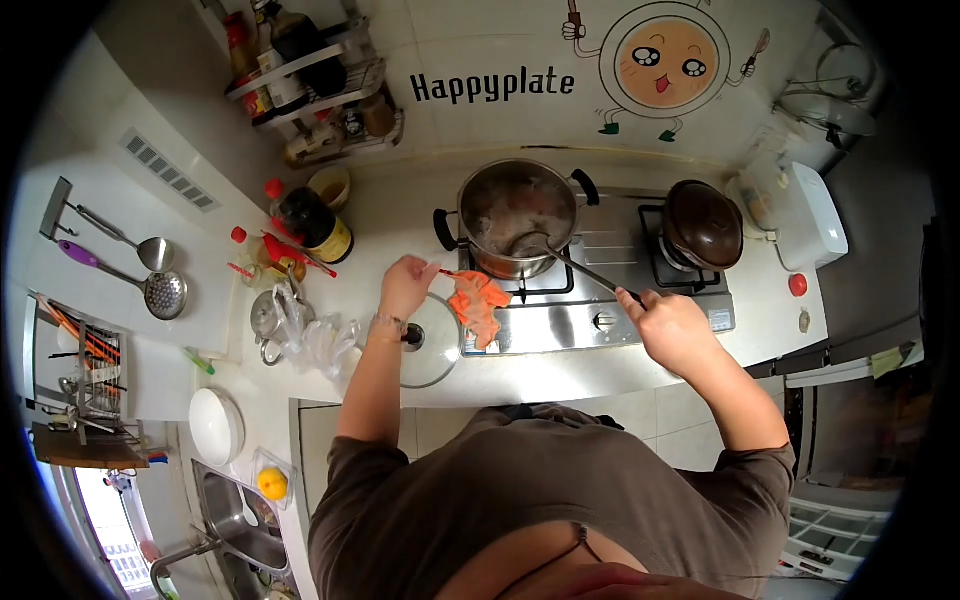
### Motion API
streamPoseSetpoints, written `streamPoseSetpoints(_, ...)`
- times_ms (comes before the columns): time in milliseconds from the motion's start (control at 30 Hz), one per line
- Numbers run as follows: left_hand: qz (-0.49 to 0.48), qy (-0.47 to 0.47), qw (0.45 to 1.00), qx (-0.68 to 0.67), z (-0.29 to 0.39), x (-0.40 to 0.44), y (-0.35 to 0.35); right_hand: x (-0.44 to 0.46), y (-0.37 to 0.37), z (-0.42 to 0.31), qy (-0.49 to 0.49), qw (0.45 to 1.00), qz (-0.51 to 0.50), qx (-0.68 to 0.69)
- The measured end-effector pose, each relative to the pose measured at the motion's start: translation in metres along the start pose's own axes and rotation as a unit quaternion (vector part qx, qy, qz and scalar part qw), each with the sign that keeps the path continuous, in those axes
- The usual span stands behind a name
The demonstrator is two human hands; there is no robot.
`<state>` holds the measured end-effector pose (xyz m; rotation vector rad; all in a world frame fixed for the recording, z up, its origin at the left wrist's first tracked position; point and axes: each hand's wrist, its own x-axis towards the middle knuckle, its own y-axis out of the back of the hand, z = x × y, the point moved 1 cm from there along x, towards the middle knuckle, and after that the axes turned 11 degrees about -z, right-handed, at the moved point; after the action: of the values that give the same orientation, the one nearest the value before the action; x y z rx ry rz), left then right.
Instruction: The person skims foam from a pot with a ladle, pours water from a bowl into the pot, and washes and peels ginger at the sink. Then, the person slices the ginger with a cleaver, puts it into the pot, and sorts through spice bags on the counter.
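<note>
The pot is shiny metal. Right of it stands a smooth, glossy casserole; front-left lies matt, wrinkled cloth.

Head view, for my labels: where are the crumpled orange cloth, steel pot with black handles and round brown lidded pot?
Orange cloth (479, 302): head view, its middle.
Steel pot (499, 267): head view, front wall.
Brown lidded pot (705, 222): head view, its lid.

Black lettering on the wall beyond the left grip reads "Happyplate"; bottle labels are too small to read.
</note>
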<state>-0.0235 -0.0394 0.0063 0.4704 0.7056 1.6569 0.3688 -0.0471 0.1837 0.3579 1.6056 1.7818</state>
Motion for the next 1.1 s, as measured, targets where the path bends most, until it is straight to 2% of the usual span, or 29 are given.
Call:
streamPoseSetpoints(67,-0.015,-0.013,0.992,0.123,-0.013,-0.031,0.001,0.003,-0.007,0.008,-0.005,1.0,0.005,0.021)
streamPoseSetpoints(167,-0.097,0.067,0.941,0.318,-0.009,-0.077,-0.007,0.0,-0.011,0.017,-0.028,0.997,0.04,0.055)
streamPoseSetpoints(267,-0.134,0.137,0.915,0.354,-0.005,-0.096,-0.013,-0.008,-0.002,0.017,-0.063,0.987,0.079,0.126)
streamPoseSetpoints(300,-0.123,0.146,0.923,0.336,-0.009,-0.098,-0.015,-0.011,0.003,0.016,-0.065,0.983,0.082,0.152)
streamPoseSetpoints(433,-0.106,0.114,0.939,0.306,-0.022,-0.097,-0.018,-0.013,0.002,0.015,-0.049,0.979,0.051,0.194)
streamPoseSetpoints(533,-0.111,0.083,0.942,0.306,-0.028,-0.096,-0.017,-0.011,0.011,0.014,-0.093,0.959,0.06,0.262)
streamPoseSetpoints(633,-0.111,0.071,0.943,0.306,-0.03,-0.098,-0.016,-0.001,0.023,0.02,-0.078,0.921,0.12,0.363)
streamPoseSetpoints(733,-0.1,0.072,0.943,0.31,-0.026,-0.099,-0.018,0.024,0.021,0.028,-0.074,0.916,0.116,0.377)
streamPoseSetpoints(800,-0.08,0.067,0.947,0.303,-0.026,-0.102,-0.019,0.043,0.017,0.036,-0.093,0.859,0.071,0.498)
streamPoseSetpoints(900,-0.094,0.049,0.936,0.335,-0.029,-0.102,-0.017,0.053,0.018,0.045,-0.127,0.718,-0.022,0.684)
streamPoseSetpoints(1000,-0.094,0.035,0.93,0.353,-0.036,-0.101,-0.018,0.049,0.013,0.041,0.019,0.621,0.027,0.783)
streamPoseSetpoints(1100,-0.1,0.021,0.931,0.349,-0.035,-0.1,-0.014,0.046,0.031,0.032,0.084,0.614,0.123,0.775)
